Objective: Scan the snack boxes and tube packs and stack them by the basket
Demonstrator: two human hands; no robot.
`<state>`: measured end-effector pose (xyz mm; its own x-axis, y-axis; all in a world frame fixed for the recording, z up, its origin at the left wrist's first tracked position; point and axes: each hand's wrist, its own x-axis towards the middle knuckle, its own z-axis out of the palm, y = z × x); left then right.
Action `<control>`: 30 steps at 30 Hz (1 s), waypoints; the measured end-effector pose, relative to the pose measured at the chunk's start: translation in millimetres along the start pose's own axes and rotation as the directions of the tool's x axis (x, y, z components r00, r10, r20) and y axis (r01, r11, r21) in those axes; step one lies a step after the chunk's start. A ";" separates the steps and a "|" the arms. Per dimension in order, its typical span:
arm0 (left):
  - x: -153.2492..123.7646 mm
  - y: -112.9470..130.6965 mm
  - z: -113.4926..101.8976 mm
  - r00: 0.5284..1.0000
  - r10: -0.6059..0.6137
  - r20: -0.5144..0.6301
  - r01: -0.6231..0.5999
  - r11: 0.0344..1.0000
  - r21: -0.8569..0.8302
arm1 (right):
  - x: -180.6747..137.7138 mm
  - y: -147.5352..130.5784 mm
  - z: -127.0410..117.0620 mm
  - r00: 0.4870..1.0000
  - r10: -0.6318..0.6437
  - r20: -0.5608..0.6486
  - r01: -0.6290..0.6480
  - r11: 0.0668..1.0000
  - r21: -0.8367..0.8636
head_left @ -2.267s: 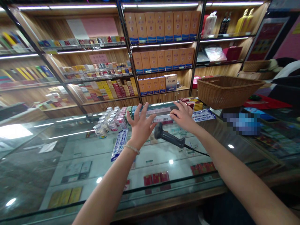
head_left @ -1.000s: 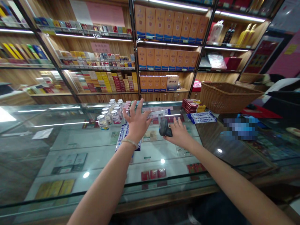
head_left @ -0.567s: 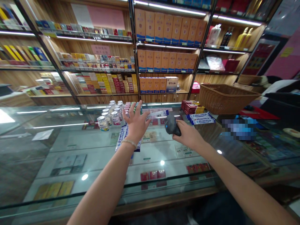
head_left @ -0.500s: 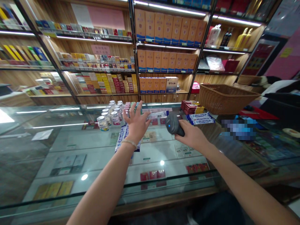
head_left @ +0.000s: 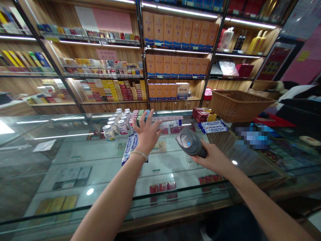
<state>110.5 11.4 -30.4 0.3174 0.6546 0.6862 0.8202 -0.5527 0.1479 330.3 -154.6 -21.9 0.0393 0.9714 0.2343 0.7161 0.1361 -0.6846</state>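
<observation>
My left hand [head_left: 147,132] hovers over the glass counter with its fingers spread, holding nothing. Partly hidden beneath it and its wrist lie blue-and-white snack packets [head_left: 130,147]. Just left of the fingers stand several small bottles [head_left: 122,127] with pale lids, and pink and green containers [head_left: 137,115] sit behind them. In my right hand [head_left: 213,155] is a dark grey barcode scanner [head_left: 189,142] with a lit blue light, its head pointing left. Beyond the scanner, one blue-and-white packet [head_left: 170,124] lies flat on the glass.
A wicker basket [head_left: 240,103] stands at the back right, beside stacked red and yellow packs [head_left: 203,114] and more blue-and-white packets [head_left: 214,126]. The glass counter [head_left: 100,180] has a front edge close to me. Stocked shelves [head_left: 173,80] line the wall.
My right hand has drawn the scanner nearer to me and slightly right, tilting its head more to the left. My left hand stays spread in nearly the same place.
</observation>
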 end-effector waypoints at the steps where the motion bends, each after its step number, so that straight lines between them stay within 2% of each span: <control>1: 0.3 0.7 -0.8 1.000 -0.002 0.006 0.002 1.000 -0.001 | -0.2 -0.3 0.2 1.000 0.012 -0.017 -0.012 1.000 0.003; 5: 0.9 1.8 -2.1 1.000 -0.004 0.011 0.004 1.000 0.001 | 0.5 -1.5 -0.4 0.998 0.046 -0.038 -0.048 0.998 -0.033; 16: -0.6 -5.4 6.2 0.999 0.026 -0.031 -0.025 0.999 0.020 | 2.3 0.8 1.8 0.999 0.037 -0.016 -0.039 0.979 -0.201; 21: -0.7 -3.9 4.6 1.000 0.014 -0.023 -0.014 1.000 0.017 | 3.5 3.5 2.2 0.998 0.028 -0.062 -0.045 0.959 -0.280; 26: 1.5 -8.2 5.0 0.999 0.006 -0.045 -0.005 1.000 0.017 | 18.0 2.1 -11.6 0.991 0.044 -0.128 -0.098 0.882 -0.460; 30: 4.4 -14.7 3.7 0.995 -0.041 -0.092 0.042 0.999 0.008 | 40.5 3.9 -23.3 0.993 0.008 -0.118 -0.078 0.794 -0.603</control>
<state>101.6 24.3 -32.2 0.2382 0.6264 0.7422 0.8366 -0.5205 0.1708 351.0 -119.3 1.0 0.1268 0.9428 0.3082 0.9857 -0.0849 -0.1458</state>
